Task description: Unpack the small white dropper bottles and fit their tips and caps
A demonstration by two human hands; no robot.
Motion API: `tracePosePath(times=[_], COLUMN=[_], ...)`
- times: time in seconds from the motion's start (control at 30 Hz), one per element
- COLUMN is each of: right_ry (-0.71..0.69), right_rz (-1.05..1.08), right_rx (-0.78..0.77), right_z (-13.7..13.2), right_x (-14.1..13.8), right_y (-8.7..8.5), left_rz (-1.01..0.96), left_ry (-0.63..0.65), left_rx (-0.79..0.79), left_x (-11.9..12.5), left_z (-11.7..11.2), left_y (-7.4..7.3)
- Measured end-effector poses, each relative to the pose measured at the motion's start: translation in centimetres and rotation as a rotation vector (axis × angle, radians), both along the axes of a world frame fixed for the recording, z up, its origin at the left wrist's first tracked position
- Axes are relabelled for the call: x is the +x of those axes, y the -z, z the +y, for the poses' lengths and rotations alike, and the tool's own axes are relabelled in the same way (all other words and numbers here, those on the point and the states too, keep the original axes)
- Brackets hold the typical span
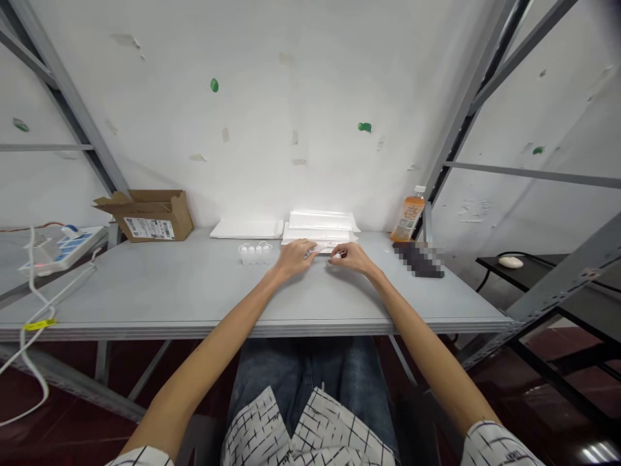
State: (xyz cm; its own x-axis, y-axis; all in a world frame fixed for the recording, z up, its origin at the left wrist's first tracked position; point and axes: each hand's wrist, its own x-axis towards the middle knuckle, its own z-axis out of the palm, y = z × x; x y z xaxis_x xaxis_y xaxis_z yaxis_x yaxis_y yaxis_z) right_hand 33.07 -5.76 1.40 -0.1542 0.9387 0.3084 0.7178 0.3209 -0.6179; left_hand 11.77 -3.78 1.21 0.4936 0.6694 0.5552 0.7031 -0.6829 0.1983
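Over the middle of the grey table (pixel 194 285), my left hand (pixel 295 257) is closed, with a small whitish, partly see-through piece (pixel 319 248) at its fingertips. A short gap to the right, my right hand (pixel 353 257) pinches a small white cap-like piece (pixel 338 255) with a thin loop. What exactly these pieces are is too small to make out. To the left of my left hand stands a row of small clear pots with white lids (pixel 255 253), which have thin loops on top. Just beyond both hands lies a stack of white packets (pixel 320 221).
White flat sheets (pixel 247 228) lie against the back wall. An open cardboard box (pixel 150 217) stands at the back left, near a power strip (pixel 72 249) with white cables. Toward the right are an orange drink bottle (pixel 408 215) and a dark, pixelated flat object (pixel 418 260).
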Motion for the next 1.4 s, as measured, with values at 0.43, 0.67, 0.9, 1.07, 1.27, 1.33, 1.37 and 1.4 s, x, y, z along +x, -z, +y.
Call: tracePosePath(times=[0.43,0.67,0.9,1.07,1.27,1.33,1.37,1.4], right_ry=[-0.008,-0.107,-0.146,-0.094,-0.062,-0.049,-0.042,-0.038], right_rz=[-0.069,-0.052,-0.126,-0.212,-0.227,-0.24,-0.241,-0.238], right_rx=[-0.022,-0.067,-0.101,-0.073,-0.056,-0.044,-0.04,-0.036], right_z=[0.4,0.6,2.6,3.9,4.1,4.0,3.9,3.9], right_x=[-0.8,-2.0,-7.6,-11.8,-13.6,-13.8,-13.9,-13.9], right_y=[0.9,1.1,1.0,0.9,1.2,1.3,1.3,1.4], left_rz=[-0.563,-0.67,-0.6,-0.542,-0.445,-0.422,-0.413,-0.404], left_ry=[0.243,0.053,-0.296,-0.346,-0.315,-0.328,-0.337,-0.348], left_rx=[0.109,0.235,0.009,-0.282,-0.405,-0.387,-0.376,-0.367], left_x=[-1.1,-10.0,-19.5,-22.0,-22.5,-22.2,-22.0,-21.7], left_z=[-0.8,-3.1,-1.1,1.6,2.8,2.5,2.4,2.2], left_y=[-1.5,-5.1,-2.0,1.5,2.3,2.2,2.1,2.0])
